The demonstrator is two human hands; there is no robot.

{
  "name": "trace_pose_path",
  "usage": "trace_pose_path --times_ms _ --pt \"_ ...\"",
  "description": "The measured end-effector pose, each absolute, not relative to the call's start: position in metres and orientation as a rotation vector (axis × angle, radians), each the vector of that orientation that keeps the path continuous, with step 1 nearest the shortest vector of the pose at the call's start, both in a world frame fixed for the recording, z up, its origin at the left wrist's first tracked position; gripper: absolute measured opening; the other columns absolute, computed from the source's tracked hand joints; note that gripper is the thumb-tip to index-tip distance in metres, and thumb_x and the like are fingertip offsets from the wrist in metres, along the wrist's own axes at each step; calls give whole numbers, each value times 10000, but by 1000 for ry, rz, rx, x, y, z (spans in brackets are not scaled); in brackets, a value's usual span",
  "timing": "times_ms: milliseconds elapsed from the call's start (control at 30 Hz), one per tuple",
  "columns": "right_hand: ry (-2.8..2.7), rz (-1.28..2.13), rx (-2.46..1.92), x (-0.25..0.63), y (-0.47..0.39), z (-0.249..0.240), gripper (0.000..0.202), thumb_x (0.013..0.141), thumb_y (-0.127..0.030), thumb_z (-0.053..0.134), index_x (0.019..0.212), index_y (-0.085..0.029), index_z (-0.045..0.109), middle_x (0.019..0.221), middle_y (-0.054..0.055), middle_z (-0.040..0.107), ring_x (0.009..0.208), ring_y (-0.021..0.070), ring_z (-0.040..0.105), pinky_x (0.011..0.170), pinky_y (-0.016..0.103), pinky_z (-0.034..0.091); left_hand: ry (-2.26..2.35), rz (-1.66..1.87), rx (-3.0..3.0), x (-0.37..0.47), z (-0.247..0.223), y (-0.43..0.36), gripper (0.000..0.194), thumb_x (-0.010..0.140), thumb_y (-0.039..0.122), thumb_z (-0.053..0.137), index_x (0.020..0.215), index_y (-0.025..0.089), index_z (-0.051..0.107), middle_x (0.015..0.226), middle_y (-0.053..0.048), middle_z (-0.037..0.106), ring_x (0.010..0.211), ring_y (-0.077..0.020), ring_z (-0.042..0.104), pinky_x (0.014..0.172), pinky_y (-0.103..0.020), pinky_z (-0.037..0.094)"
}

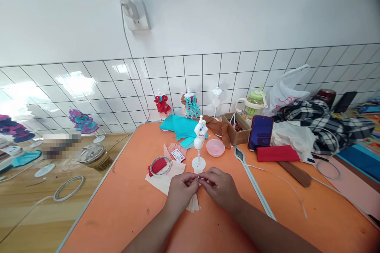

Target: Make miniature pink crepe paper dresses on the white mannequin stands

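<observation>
My left hand (183,191) and my right hand (220,189) meet over the orange table, fingertips pinched together on a cream strip of pleated fabric (193,204). Its lower end fans out below my left fingers, while the part between the fingertips is mostly hidden. Just behind my hands stands a small white dress-form mannequin (201,129) on a round base, with dark blue spots on its chest. To the left, a clear ring-shaped roll of tape (160,166) rests on red and cream fabric pieces. A pink dish (215,148) sits right of the mannequin.
Turquoise cloth (178,127), brown cloth (218,128) and a cardboard box (236,130) lie behind. Miniature mannequins with red (162,103) and turquoise (191,104) dresses stand by the wall. On the right are a propped phone (261,133), red cloth (277,153) and a thin cable.
</observation>
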State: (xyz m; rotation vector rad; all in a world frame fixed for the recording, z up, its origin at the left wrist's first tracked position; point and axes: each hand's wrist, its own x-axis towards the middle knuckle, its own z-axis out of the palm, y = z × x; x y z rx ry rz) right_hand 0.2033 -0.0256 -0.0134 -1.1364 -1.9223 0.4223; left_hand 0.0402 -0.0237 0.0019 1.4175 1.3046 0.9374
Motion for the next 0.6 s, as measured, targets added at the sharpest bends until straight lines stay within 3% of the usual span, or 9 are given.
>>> trace_pose_path --times_ms 133,400,600 --pt "-1909 367 -1138 201 -24 -17 195 847 -227 553 939 -251 723 806 25 673 655 115 610 601 210 441 1356 923 1444 41 2 -24 199 744 280 552 665 148 679 551 -10 604 519 -127 542 504 -215 435" --pt "-1579 810 -1249 191 -18 -18 84 700 -142 599 675 -171 674 638 -10 570 500 78 474 464 185 378 1393 919 1509 44 2 -27 188 727 289 568 675 143 674 542 0 582 502 -115 513 478 -200 398" --pt "-1490 963 -1193 194 -17 -17 97 724 -195 600 688 -163 685 656 3 602 505 84 499 461 192 394 1360 936 1530 43 3 -26 205 752 303 559 693 157 691 561 -5 605 524 -128 548 501 -205 424"
